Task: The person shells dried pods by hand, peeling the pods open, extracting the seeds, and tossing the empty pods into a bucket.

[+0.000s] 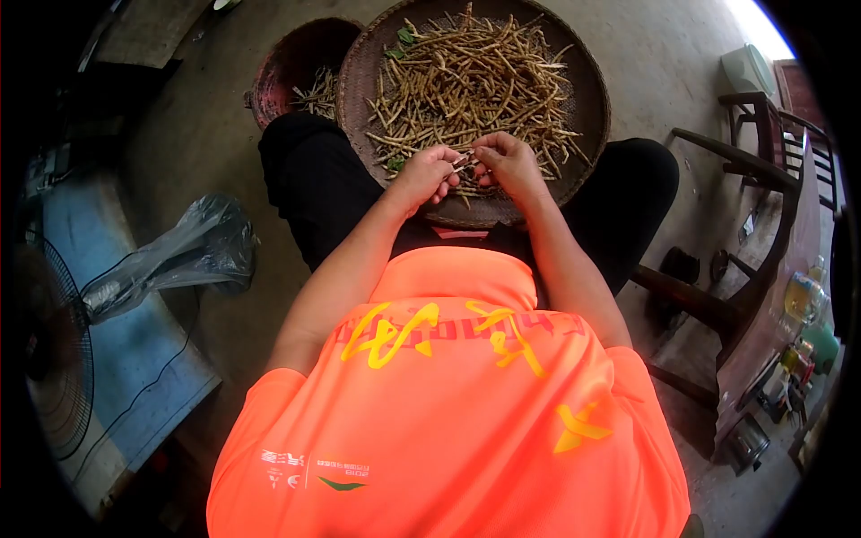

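A round woven tray [592, 108] rests in front of my body between my knees, heaped with dry brown bean pods [475, 76] and a few green leaves. Over its near edge, my left hand [425, 179] and my right hand [509, 165] meet, both with fingers closed. A bean pod [464, 164] is pinched between them, partly covered by the fingertips. Beside the tray on the left stands a reddish basket [269, 85] with some pale, thin pods [318, 92] inside.
On the left are a fan [63, 350], a pale blue tabletop [148, 345] and a clear plastic bag [206, 247]. Wooden chairs [762, 242] stand at the right, near a table edge with bottles [803, 296]. A whitish bucket [746, 72] sits at the back right.
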Available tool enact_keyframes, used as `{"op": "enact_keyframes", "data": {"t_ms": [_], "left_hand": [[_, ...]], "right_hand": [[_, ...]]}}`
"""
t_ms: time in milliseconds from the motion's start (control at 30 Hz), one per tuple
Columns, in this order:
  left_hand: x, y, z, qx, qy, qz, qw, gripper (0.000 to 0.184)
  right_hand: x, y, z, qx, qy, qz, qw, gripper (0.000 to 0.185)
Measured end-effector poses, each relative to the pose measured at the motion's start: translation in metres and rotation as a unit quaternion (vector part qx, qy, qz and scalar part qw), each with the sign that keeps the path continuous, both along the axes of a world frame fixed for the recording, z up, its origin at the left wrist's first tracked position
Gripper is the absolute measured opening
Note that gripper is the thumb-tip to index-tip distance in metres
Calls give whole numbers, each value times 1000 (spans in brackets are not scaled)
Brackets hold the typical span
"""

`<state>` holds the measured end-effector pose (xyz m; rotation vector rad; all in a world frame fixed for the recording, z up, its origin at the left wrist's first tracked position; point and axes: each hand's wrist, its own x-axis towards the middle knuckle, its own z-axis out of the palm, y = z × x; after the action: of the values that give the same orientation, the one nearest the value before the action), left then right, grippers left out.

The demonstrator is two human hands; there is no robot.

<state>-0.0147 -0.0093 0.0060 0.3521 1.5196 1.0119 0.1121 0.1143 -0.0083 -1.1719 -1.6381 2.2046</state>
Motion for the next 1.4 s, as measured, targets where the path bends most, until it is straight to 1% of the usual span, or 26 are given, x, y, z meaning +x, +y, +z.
{"op": "enact_keyframes", "data": {"t_ms": [167,233,333,367,433,500,567,633,667,733,867,967,1033,1067,1133,1167,1233,1267,1333,1400], "left_hand": [[-2,-1,5,-16,-1,-11,1000,18],[-3,-2,3,-17,3,-16,1000,17],[-4,-3,-2,-22,1,-8,1000,17],[-4,-2,-2,-30,20,-15,999,17],[-3,-2,-4,-37,39,-22,998,17],[-1,-3,-7,-12,133,-48,990,16],[-1,-4,-9,-1,143,-48,988,16],[-1,-5,-11,10,154,-49,987,15],[-2,-5,-12,13,166,-55,985,15],[-2,-6,-12,16,178,-61,982,15],[-1,-5,-13,26,194,-75,978,16],[-2,-6,-19,29,194,-79,977,16],[-3,-5,-21,30,195,-77,977,15],[-3,-5,-21,24,198,-73,977,15],[-3,-5,-23,18,201,-69,977,14],[-3,-5,-26,24,203,-68,976,14],[-2,-5,-28,31,205,-67,976,14],[-2,-5,-29,40,202,-62,977,14],[-2,-5,-27,48,199,-57,977,15],[-3,-5,-24,40,183,-52,981,15]], "right_hand": [[1,1,-1,7,15,-18,1000,13],[2,2,3,8,-9,10,1000,16],[3,1,-7,32,-4,6,999,18],[3,2,-10,32,-4,6,999,18],[3,3,-9,194,-41,67,978,22],[4,2,-3,205,-40,85,974,22],[4,0,0,215,-39,103,971,22],[4,-2,-2,337,-68,157,926,20],[4,-2,-2,337,-68,157,926,20],[3,-5,1,343,-109,166,918,19],[3,-6,0,372,-123,177,903,20],[2,-6,1,376,-137,166,901,22],[3,-7,2,403,-128,118,898,19],[2,-7,1,403,-128,119,898,19],[1,-6,1,462,-25,86,882,19],[1,-6,2,462,-25,86,882,19],[0,-6,7,505,22,159,848,18],[0,-7,5,505,22,159,848,18],[-1,-12,3,424,-8,157,892,19],[-1,-12,6,430,-15,160,889,19]]}}
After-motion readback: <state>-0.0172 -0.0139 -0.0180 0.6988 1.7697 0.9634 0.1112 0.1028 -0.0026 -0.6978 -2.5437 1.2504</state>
